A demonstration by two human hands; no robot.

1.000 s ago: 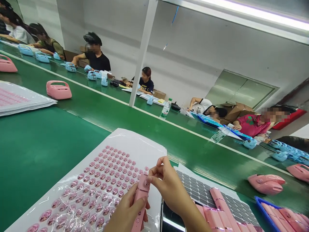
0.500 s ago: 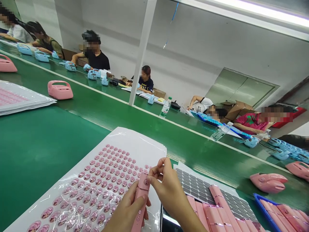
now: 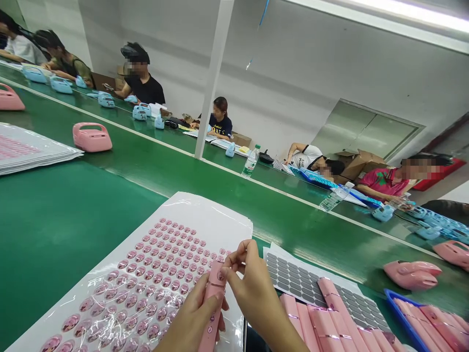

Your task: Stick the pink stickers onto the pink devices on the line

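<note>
We grip a slim pink handset part (image 3: 211,313) upright in our left hand (image 3: 190,325), fingers wrapped shut around its lower body, steadying it near the bench's front edge; our right hand (image 3: 252,293) pinches thumb and forefinger closed at its top end, seemingly pressing a round sticker there; the sheet of pink round stickers (image 3: 146,288) lies just behind, within easy reach; more pink parts (image 3: 322,327) rest on a grey pad sheet (image 3: 304,278) at our right; the green conveyor belt (image 3: 164,166) carries a pink case (image 3: 91,137); other people sit along the far side.
</note>
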